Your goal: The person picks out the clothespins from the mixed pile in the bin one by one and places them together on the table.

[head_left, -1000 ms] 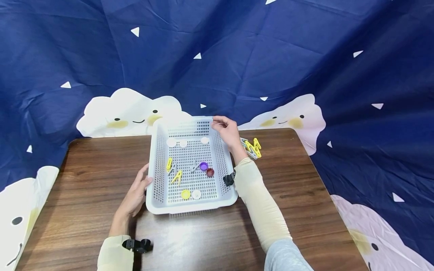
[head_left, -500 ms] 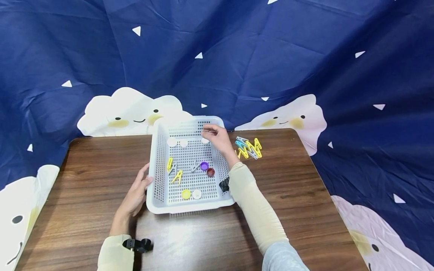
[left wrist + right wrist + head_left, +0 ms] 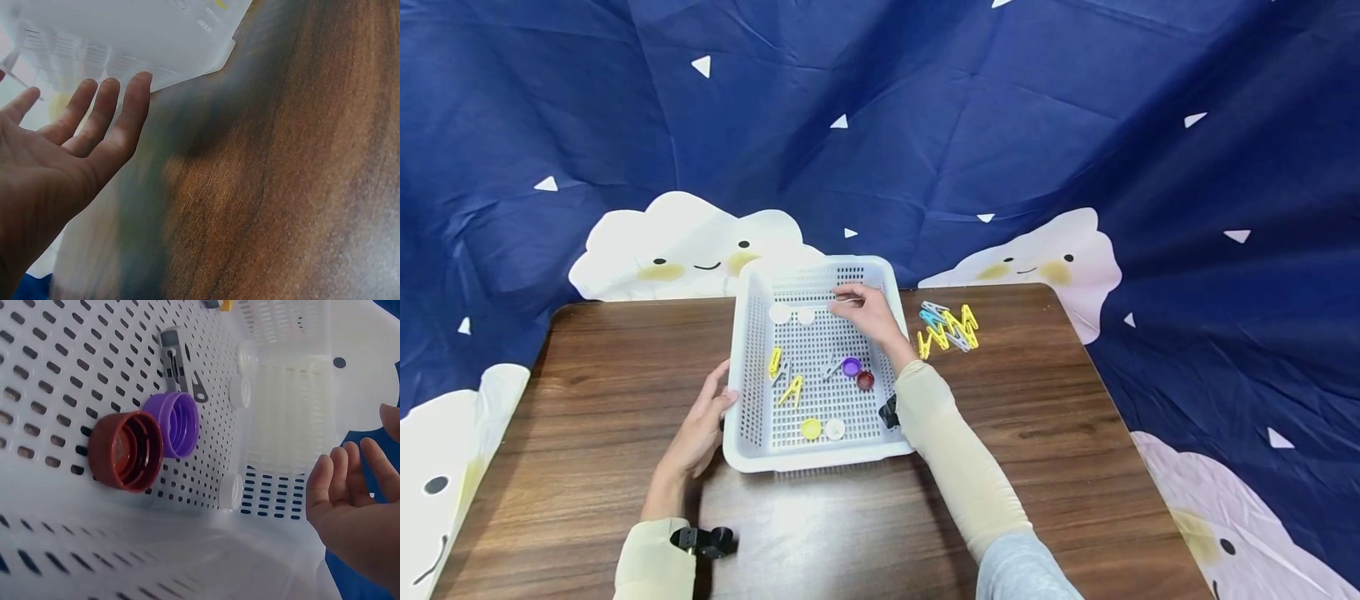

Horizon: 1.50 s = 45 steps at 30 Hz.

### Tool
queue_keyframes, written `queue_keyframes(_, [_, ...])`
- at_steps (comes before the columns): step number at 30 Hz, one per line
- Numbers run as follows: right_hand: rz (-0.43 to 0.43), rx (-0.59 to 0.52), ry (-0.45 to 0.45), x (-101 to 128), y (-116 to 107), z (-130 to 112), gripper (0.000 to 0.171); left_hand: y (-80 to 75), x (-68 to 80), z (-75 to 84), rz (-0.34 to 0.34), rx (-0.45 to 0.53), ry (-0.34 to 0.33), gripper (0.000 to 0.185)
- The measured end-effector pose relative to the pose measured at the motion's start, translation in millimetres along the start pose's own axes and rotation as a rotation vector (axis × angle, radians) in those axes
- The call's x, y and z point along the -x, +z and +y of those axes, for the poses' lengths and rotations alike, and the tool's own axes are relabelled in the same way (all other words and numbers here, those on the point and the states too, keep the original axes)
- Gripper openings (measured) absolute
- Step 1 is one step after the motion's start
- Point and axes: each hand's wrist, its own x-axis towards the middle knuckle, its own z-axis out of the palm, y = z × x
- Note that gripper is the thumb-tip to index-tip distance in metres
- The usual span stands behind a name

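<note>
The right hand [image 3: 868,315] is over the far end of the white perforated basket [image 3: 741,400], which stands at the middle of the bench [image 3: 587,400], nearer its far edge. Its thumb and forefinger look pinched together, seemingly on something small and pale, but the head view is too coarse to say what, and the right wrist view shows only loosely curved fingers [image 3: 340,481] with nothing plainly between them.

Risks, as I judge them: whatever is pinched is tiny, so a loose grip could drop it among the white bottle caps [image 3: 779,314] along the far wall. The sleeved forearm crosses the basket's right rim, and a careless sweep could drag the light basket or knock the purple cap [image 3: 178,424] and dark red cap [image 3: 125,450], which touch each other by a grey clothespin [image 3: 181,362].

The left hand [image 3: 700,429] is spread, fingers straight, tips against the basket's left wall near its near corner, steadying it; pushing too hard would slide it toward the clothespin pile [image 3: 947,327] at the bench's far right.
</note>
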Motion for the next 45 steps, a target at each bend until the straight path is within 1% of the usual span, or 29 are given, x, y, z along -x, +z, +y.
queue_keyframes(4, [-0.043, 0.007, -0.02, -4.1, 7.6, 2.3, 0.039, -0.9, -0.7, -0.7, 0.008, -0.003, -0.001, 0.057])
queue_keyframes(7, [-0.082, 0.01, -0.019, -6.0, 13.9, 4.6, 0.04, -1.1, -1.7, -1.5, 0.008, 0.0, -0.006, 0.058])
queue_keyframes(12, [-0.15, 0.062, 0.007, -8.4, 25.9, 10.4, 0.045, 0.4, -2.9, -3.0, 0.006, 0.0, -0.015, 0.058])
queue_keyframes(15, [-0.17, 0.086, 0.022, -8.9, 33.0, 15.7, 0.047, 1.8, -2.0, -3.7, 0.005, -0.001, -0.02, 0.059])
queue_keyframes(19, [-0.203, 0.095, 0.046, -6.0, 40.1, 23.0, 0.047, 3.5, -1.6, -5.3, -0.009, 0.008, -0.023, 0.06])
queue_keyframes(22, [-0.231, 0.107, 0.047, -6.3, 45.3, 27.6, 0.047, 3.7, -1.7, -4.7, -0.006, 0.01, -0.025, 0.06])
queue_keyframes(26, [-0.258, 0.144, 0.055, -9.2, 53.8, 30.6, 0.047, 2.2, -0.9, -2.2, 0.007, -0.003, -0.027, 0.059])
queue_keyframes(32, [-0.317, 0.181, 0.091, -11.5, 66.7, 36.2, 0.046, 0.5, -0.9, -1.9, -0.005, -0.007, -0.022, 0.06])
queue_keyframes(35, [-0.347, 0.198, 0.084, -12.5, 72.0, 38.9, 0.046, -0.7, -0.9, -2.6, -0.009, -0.004, -0.023, 0.061])
queue_keyframes(40, [-0.366, 0.227, 0.077, -14.9, 79.4, 38.1, 0.049, -2.5, -1.5, -2.6, 0.0, -0.015, -0.015, 0.061])
queue_keyframes(45, [-0.376, 0.26, 0.082, -16.3, 86.4, 34.9, 0.052, -2.2, -2.1, -2.3, -0.003, -0.002, -0.01, 0.059])
